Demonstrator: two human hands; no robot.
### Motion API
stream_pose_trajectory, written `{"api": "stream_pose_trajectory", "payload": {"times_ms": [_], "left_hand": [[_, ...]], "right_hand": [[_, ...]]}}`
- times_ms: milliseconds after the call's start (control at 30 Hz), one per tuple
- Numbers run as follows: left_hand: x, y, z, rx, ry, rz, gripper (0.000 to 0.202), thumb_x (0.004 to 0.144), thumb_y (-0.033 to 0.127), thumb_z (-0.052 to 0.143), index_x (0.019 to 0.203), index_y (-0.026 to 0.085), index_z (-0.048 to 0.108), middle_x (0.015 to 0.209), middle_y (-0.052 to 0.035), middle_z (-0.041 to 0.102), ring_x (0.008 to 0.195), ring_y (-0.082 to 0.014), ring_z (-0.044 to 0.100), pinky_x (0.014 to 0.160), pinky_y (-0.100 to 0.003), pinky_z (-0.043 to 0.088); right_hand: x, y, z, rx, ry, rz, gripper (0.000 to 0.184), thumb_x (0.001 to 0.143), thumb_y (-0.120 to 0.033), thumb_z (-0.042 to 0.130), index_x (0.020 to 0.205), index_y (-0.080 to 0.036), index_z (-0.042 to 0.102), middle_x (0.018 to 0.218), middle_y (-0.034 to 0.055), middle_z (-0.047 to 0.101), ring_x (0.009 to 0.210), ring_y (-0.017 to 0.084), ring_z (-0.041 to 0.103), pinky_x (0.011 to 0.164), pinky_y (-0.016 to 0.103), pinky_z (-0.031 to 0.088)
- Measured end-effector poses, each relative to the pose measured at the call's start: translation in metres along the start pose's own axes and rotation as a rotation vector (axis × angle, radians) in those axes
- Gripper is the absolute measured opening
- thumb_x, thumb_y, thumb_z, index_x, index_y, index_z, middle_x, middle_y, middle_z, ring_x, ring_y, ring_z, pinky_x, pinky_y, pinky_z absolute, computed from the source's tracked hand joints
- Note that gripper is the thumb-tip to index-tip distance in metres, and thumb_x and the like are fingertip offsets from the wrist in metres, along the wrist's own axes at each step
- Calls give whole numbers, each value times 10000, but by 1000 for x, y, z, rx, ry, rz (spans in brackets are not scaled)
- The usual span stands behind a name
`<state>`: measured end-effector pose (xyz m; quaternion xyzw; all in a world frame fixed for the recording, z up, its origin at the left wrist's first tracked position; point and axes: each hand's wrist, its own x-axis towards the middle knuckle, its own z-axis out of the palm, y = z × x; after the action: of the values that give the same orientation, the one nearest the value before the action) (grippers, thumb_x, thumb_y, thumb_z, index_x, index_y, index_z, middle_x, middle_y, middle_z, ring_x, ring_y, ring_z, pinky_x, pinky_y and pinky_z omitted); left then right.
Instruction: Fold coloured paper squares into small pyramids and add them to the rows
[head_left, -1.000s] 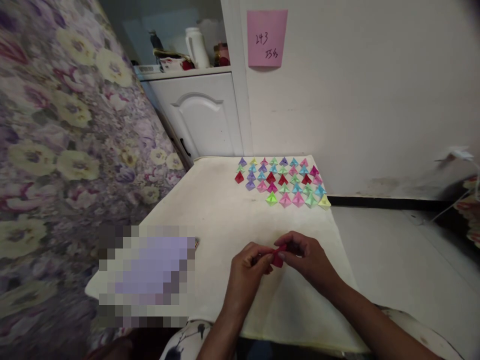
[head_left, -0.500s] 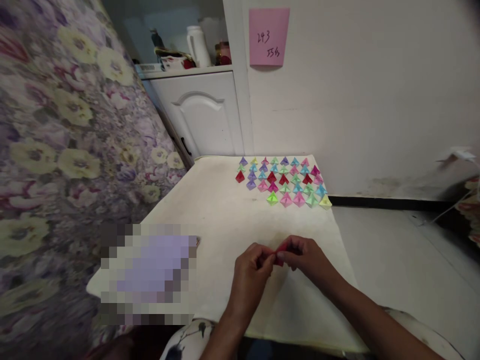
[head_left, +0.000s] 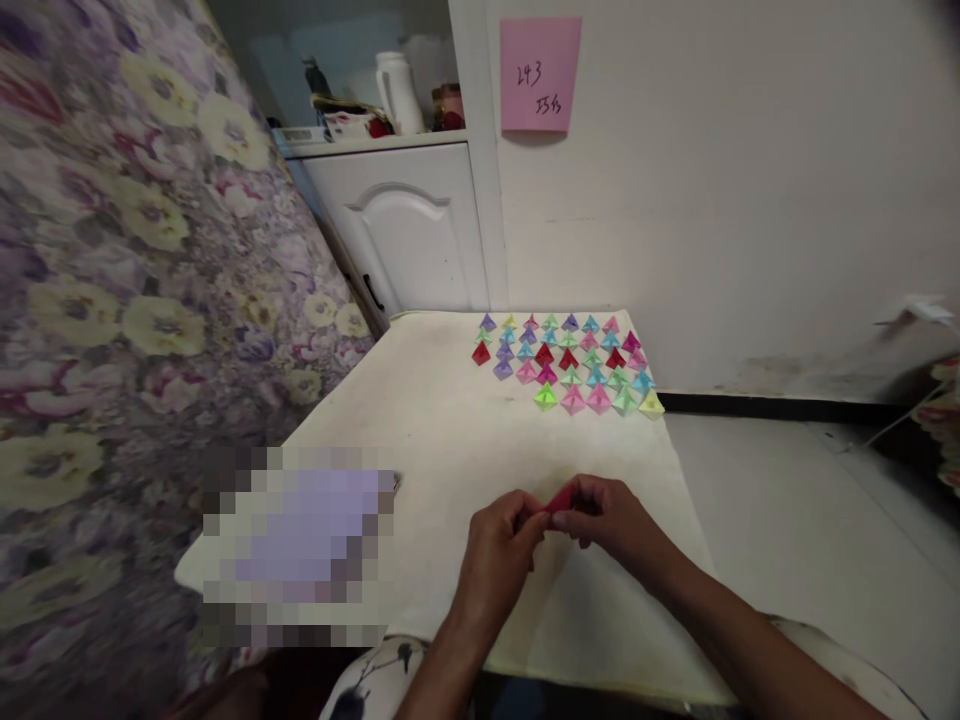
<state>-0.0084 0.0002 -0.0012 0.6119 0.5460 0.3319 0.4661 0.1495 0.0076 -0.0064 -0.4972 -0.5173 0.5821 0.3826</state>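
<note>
A small piece of red folded paper is pinched between my two hands above the near part of the table. My left hand grips its left end with thumb and fingertips. From the other side, my right hand is closed on the right part, thumb below and fingers above. The fingers cover most of the paper, so its full shape is hidden. Farther back, several small folded paper pieces in many colours stand in rows on the cream tabletop.
A pixelated patch with a lilac shape covers the table's left side. A floral curtain hangs at the left. Behind the table are a white cabinet and a wall with a pink note. The table's right edge borders the floor.
The red paper has turned slightly between my fingers, with more of its upper face showing and its lower part no longer visible. Both hands stay in nearly the same place.
</note>
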Motion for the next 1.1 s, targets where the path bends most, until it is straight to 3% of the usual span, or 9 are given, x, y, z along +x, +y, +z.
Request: {"api": "stream_pose_trajectory", "payload": {"times_ms": [300,700,933,1100], "left_hand": [[2,1,0,-47,-49,-27,154,779,270,504,703,162,583,584,35,506,451,-76,455,421,-183,354],[1,7,0,-177,-19,-66,157,760,294,550,700,151,579,562,36,501,420,-73,458,393,-181,327],[-1,9,0,-261,132,23,139,742,300,604,726,164,586,540,43,502,500,-88,473,468,-187,366],[1,8,4,-452,5,28,143,750,281,604,806,150,585,610,9,572,578,-121,544,476,-200,401]], "right_hand": [[-1,2,1,-62,68,-74,62,672,-158,629,730,-158,605,615,-16,579,555,97,504,513,210,398],[0,1,0,90,70,-107,87,669,-175,652,744,-151,613,619,-12,591,549,91,502,506,207,407],[-5,-6,5,217,76,-102,192,645,-267,705,745,-171,572,660,-7,616,640,136,592,630,280,498],[-5,-7,4,170,93,-123,191,655,-291,695,693,-172,552,595,-27,563,565,110,534,545,240,446]]}}
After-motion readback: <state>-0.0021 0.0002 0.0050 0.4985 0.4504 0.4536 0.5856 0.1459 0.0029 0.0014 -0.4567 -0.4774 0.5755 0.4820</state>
